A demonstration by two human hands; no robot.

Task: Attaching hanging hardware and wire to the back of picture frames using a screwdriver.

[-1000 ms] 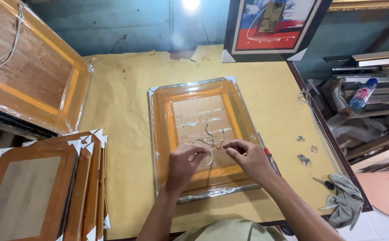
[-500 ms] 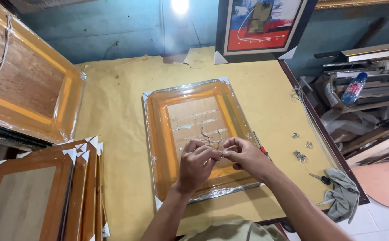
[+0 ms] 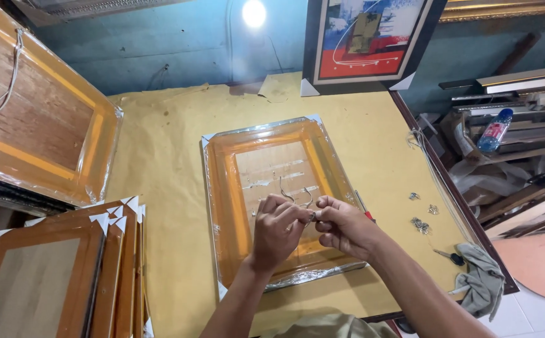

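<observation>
Wire (image 3: 292,195) gets tied over the frame (image 3: 277,203); your left hand (image 3: 277,228) and right hand (image 3: 342,226) pinch it, next pull the knot snug

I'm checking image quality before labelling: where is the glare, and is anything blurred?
Head view: a bare bulb blooms white on the blue wall; the plastic-wrapped frame on the table shows pale glare streaks; the left hand and right hand are fairly sharp, the cord between them too thin to resolve.

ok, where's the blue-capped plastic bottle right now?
In the head view the plastic bottle lies at the far right, off the yellow table, among stacked wooden mouldings, right of the framed picture leaning on the wall.
</observation>
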